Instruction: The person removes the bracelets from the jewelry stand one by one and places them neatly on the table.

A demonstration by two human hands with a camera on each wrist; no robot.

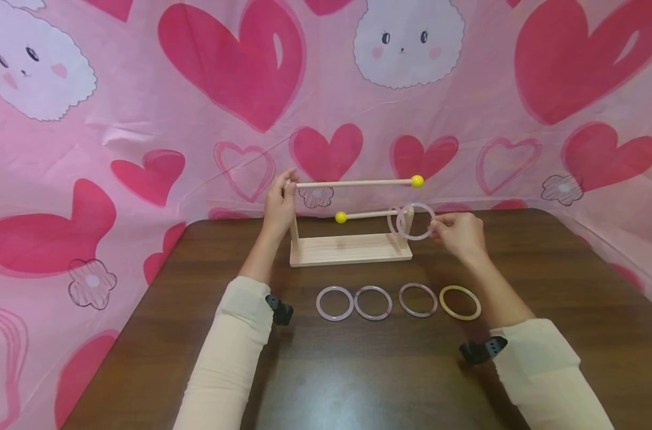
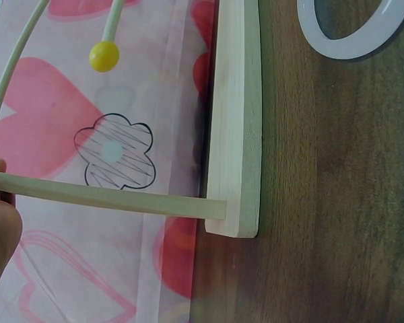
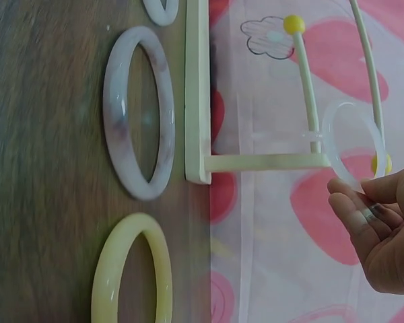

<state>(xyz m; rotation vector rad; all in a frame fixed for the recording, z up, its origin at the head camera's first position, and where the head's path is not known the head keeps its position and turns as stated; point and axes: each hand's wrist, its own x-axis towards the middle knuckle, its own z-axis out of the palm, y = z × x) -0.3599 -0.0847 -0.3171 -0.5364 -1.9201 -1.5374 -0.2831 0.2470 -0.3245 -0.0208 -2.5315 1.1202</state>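
A pale wooden bangle stand [image 1: 353, 249] has two level rods tipped with yellow balls. My left hand [image 1: 280, 203] grips the top of its left post [image 2: 114, 197], where the upper rod [image 1: 353, 184] begins. Between right thumb and fingers, my right hand [image 1: 460, 235] pinches a pale translucent bangle [image 3: 328, 134]. In the head view this bangle is just below the upper rod's yellow ball [image 1: 417, 181], in front of the right post. Another pale bangle [image 1: 391, 222] hangs on the lower rod [image 1: 366, 214] near that post, partly covered by the held one.
In front of the stand, a row of bangles lies on the brown table [image 1: 326, 370]: pale lavender ones [image 1: 335, 319], including a mottled one [image 3: 116, 114], and a yellow one [image 3: 108, 282] at the right end. A pink heart-print cloth [image 1: 326, 107] hangs behind the table.
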